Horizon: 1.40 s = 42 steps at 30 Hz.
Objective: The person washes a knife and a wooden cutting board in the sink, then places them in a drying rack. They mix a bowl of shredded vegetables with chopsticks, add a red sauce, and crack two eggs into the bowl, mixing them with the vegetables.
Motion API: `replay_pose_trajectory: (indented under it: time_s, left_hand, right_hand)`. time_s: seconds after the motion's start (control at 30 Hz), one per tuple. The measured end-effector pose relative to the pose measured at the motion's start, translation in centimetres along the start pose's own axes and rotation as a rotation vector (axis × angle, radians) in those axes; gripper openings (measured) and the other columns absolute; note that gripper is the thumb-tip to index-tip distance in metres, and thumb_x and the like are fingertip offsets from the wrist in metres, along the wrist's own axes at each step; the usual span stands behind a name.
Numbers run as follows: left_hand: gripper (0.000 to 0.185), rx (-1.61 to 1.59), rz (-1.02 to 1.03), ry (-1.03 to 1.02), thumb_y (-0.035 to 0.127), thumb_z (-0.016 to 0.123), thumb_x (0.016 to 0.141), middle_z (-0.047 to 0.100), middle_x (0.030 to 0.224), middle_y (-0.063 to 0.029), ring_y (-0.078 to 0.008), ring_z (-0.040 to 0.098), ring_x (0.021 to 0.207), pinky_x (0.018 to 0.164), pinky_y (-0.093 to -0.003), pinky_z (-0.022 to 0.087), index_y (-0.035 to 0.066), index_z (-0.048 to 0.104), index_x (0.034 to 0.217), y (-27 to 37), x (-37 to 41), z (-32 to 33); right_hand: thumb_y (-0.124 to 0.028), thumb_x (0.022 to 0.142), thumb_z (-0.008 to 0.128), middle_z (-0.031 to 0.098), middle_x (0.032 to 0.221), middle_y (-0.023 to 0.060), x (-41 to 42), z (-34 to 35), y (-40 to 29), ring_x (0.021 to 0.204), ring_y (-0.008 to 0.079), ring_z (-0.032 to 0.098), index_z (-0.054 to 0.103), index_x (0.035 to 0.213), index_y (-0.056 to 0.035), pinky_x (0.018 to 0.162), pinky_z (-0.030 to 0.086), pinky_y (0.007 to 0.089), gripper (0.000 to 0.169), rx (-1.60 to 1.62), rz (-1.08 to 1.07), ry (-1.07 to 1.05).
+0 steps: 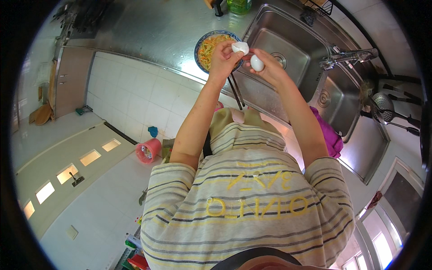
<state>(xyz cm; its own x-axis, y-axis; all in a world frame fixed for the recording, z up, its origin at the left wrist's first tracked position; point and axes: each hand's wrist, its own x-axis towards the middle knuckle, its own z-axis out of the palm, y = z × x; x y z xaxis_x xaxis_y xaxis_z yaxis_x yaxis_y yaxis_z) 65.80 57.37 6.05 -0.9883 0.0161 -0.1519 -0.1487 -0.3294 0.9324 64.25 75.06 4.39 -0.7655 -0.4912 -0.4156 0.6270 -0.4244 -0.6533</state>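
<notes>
My left hand (222, 60) pinches a broken white eggshell piece (240, 47) over the right side of a blue-patterned bowl (197, 50). The bowl stands on the steel counter and holds shredded orange and pale green food (206, 50). In my right hand (270, 67), just beside the left, is a smooth white rounded eggshell (257, 63); whether it is a whole egg or a half shell cannot be told from here. Its fingertips are close to the first shell. Two dark chopsticks (236, 91) reach from the bowl's near side past the counter's edge.
Right of the bowl is a double steel sink (280, 37) with a faucet (351, 57). A green liquid bottle (239, 6) stands behind the bowl. A purple cloth (327, 135) hangs at the sink's front edge. Ladles (383, 106) hang on the right. A pink bin (148, 151) is on the floor.
</notes>
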Motion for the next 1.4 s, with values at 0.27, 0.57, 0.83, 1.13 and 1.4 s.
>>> replay_pose_trajectory:
  time_s: [0.27, 0.57, 0.83, 1.13, 1.4]
  left_hand:
    - [0.051, 0.396, 0.293, 0.441, 0.002, 0.07, 0.076, 0.058, 0.11, -0.0093, -0.0154, 0.056, 0.101, 0.086, -0.0276, 0.046, -0.001, 0.049, 0.122, 0.5, 0.8, -10.7]
    - [0.047, 0.641, 0.245, 0.599, 0.007, 0.073, 0.076, 0.059, 0.108, -0.011, -0.0173, 0.057, 0.098, 0.085, -0.0283, 0.046, -0.003, 0.052, 0.117, -1.1, 0.3, -15.7]
    - [0.047, 0.356, 0.288, 0.472, 0.005, 0.07, 0.078, 0.057, 0.11, -0.012, -0.0178, 0.056, 0.101, 0.086, -0.0283, 0.047, -0.002, 0.048, 0.12, 0.8, 0.5, -11.7]
    - [0.036, 0.058, 0.015, 0.136, 0.007, 0.057, 0.086, 0.051, 0.115, -0.0148, -0.0247, 0.057, 0.104, 0.086, -0.0358, 0.05, -0.001, 0.045, 0.119, 3.7, 0.0, -7.7]
    - [0.042, 0.467, 0.154, -0.04, 0.019, 0.075, 0.072, 0.061, 0.091, -0.0073, -0.0174, 0.06, 0.089, 0.076, -0.0289, 0.05, 0.003, 0.057, 0.106, 5.7, 1.0, -4.7]
  right_hand:
    - [-0.01, 0.085, 0.058, 0.054, 0.109, 0.0161, -2.6, -5.6, 4.5, 0.095, 0.0244, 0.058, 0.043, 0.117, 0.0003, 0.081, 0.052, 0.0381, 0.037, -0.08, -0.102, 0.312]
    - [-0.014, 0.074, 0.069, 0.053, 0.109, 0.0147, -4.1, -3.3, 7.3, 0.099, 0.0324, 0.053, 0.047, 0.118, -0.0029, 0.084, 0.043, 0.0403, 0.05, -1.504, -0.639, 0.581]
    - [-0.018, 0.078, 0.064, 0.049, 0.116, 0.0091, -4.7, -1.5, 9.7, 0.108, 0.0254, 0.047, 0.042, 0.125, -0.0071, 0.086, 0.038, 0.0402, 0.053, -1.758, -0.494, 0.719]
    - [-0.02, 0.093, 0.052, 0.054, 0.107, 0.0168, -2.0, 0.8, 4.3, 0.083, 0.0227, 0.062, 0.041, 0.121, 0.0002, 0.069, 0.051, 0.0328, 0.036, -0.635, -0.483, 0.539]
    - [-0.034, 0.096, 0.045, 0.058, 0.101, 0.0095, 1.9, 8.3, -3.6, 0.085, 0.0142, 0.06, 0.048, 0.114, -0.003, 0.07, 0.053, 0.0272, 0.036, -0.418, -0.048, 0.146]
